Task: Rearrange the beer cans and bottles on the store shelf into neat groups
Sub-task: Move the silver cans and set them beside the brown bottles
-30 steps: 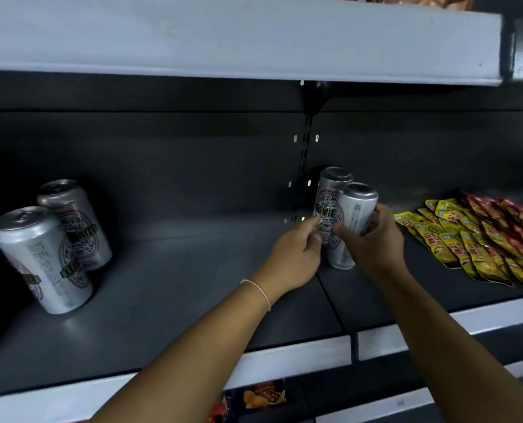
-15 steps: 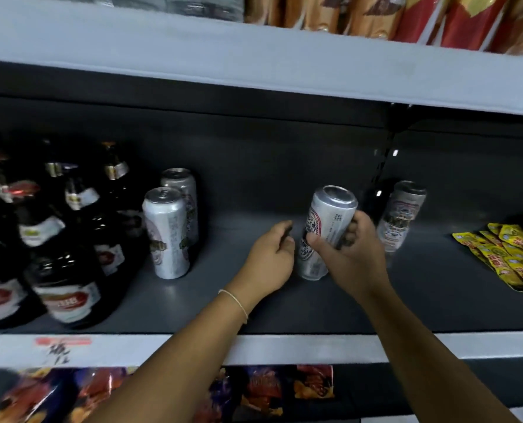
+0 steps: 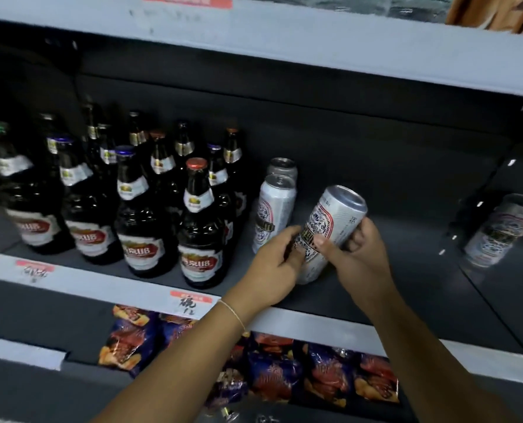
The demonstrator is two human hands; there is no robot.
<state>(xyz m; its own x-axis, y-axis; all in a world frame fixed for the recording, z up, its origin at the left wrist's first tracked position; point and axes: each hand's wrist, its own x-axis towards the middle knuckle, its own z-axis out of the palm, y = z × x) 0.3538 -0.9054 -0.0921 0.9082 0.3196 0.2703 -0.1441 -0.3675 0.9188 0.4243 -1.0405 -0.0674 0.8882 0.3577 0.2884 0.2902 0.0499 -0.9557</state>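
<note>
One silver beer can [image 3: 330, 233] is held tilted above the dark shelf [image 3: 376, 288], its top leaning to the right, just beside two upright silver cans [image 3: 274, 209] standing one behind the other. Its smooth metal cylinder is printed with a blue and black ornamental pattern, a red curved line and small dark text, and a dull sheen is seen on its rim. The can is gripped by the right hand [image 3: 356, 254], with the thumb laid across the front label and the fingers curled round the far side. Its lower part is touched by the left hand [image 3: 274, 267], whose fingers are bent against the label; how firmly they grasp cannot be told. A thin bracelet [image 3: 234, 314] is worn on the left wrist. To the left, a cluster of dark glass bottles [image 3: 144, 209] is stood, with red oval labels, pale neck labels and red or blue caps. At the far right, a blurred fourth can [image 3: 498, 230] is seen beyond the shelf divider. Crinkled glossy snack bags [image 3: 284, 370] are laid on the shelf below, and pale price strips [image 3: 107, 285] edge the shelves.
</note>
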